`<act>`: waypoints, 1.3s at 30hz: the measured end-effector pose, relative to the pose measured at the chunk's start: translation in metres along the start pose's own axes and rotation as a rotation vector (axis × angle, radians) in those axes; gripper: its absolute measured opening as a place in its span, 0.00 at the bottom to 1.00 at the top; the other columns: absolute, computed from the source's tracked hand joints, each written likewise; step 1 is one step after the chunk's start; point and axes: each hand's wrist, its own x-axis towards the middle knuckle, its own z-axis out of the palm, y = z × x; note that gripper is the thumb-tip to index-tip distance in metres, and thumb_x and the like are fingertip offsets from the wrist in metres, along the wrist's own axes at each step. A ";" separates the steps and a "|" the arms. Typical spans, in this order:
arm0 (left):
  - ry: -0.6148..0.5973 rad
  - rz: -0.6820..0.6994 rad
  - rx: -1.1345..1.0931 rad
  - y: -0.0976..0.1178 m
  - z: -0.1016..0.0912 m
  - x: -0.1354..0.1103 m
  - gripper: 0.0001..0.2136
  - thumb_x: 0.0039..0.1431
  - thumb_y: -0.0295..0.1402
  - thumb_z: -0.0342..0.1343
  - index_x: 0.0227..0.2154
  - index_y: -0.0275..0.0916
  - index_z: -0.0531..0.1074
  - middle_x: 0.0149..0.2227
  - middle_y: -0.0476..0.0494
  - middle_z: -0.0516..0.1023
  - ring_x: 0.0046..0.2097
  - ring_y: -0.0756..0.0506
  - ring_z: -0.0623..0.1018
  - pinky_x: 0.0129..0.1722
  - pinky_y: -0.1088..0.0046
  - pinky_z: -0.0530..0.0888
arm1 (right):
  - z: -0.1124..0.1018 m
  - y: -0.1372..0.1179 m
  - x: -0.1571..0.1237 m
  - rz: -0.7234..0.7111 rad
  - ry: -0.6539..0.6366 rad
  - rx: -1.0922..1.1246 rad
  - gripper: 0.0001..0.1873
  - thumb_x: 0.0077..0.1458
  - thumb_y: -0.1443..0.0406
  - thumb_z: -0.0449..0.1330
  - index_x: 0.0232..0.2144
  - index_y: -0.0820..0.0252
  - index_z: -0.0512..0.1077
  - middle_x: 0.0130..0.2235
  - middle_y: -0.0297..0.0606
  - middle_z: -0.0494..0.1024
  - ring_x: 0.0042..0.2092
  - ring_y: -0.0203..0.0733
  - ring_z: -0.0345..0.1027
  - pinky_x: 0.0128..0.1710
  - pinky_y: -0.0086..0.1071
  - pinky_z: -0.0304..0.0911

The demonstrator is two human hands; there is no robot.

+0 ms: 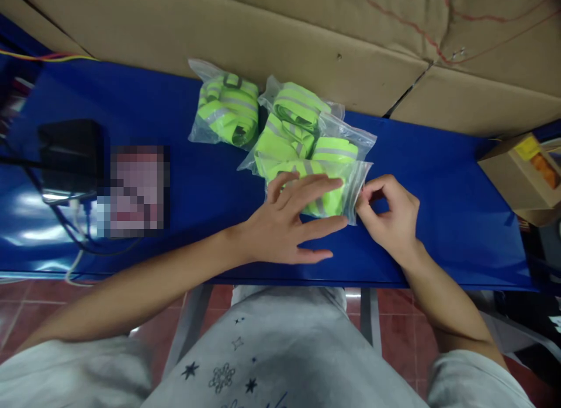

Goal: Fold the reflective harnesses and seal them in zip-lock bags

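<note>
A clear zip bag with a rolled neon-green reflective strap inside lies nearest me on the blue table. My left hand rests over this bag, fingers spread. At the bag's right end, my right hand pinches the zip edge between thumb and forefinger. Just behind are more bagged green straps: one bag at the back, another bag below it, and a bag to the right, all touching or overlapping. A separate bagged strap sits to their left.
The blue table ends close to my body. A black box with cables and a blurred-out item are at the left. Brown cardboard lines the back. A small cardboard box stands at the right.
</note>
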 end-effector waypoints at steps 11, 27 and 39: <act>-0.178 -0.145 0.194 -0.026 0.009 -0.006 0.41 0.62 0.55 0.60 0.72 0.44 0.52 0.63 0.29 0.72 0.63 0.31 0.73 0.67 0.45 0.58 | -0.003 0.015 0.006 -0.074 -0.136 0.089 0.12 0.56 0.59 0.70 0.41 0.54 0.76 0.53 0.44 0.74 0.53 0.50 0.72 0.50 0.44 0.72; -0.148 0.009 0.201 -0.007 0.015 -0.004 0.32 0.65 0.41 0.61 0.69 0.47 0.58 0.62 0.30 0.73 0.62 0.34 0.73 0.62 0.47 0.65 | 0.019 0.023 -0.001 -0.072 -0.383 0.266 0.24 0.54 0.57 0.69 0.52 0.53 0.71 0.62 0.47 0.65 0.64 0.55 0.63 0.64 0.52 0.63; -0.173 -0.112 0.347 -0.016 0.002 0.005 0.38 0.62 0.58 0.57 0.67 0.38 0.63 0.49 0.34 0.80 0.46 0.37 0.80 0.42 0.63 0.72 | 0.002 0.048 0.008 0.370 -0.150 0.615 0.24 0.47 0.48 0.72 0.41 0.55 0.78 0.51 0.41 0.77 0.48 0.46 0.75 0.43 0.37 0.73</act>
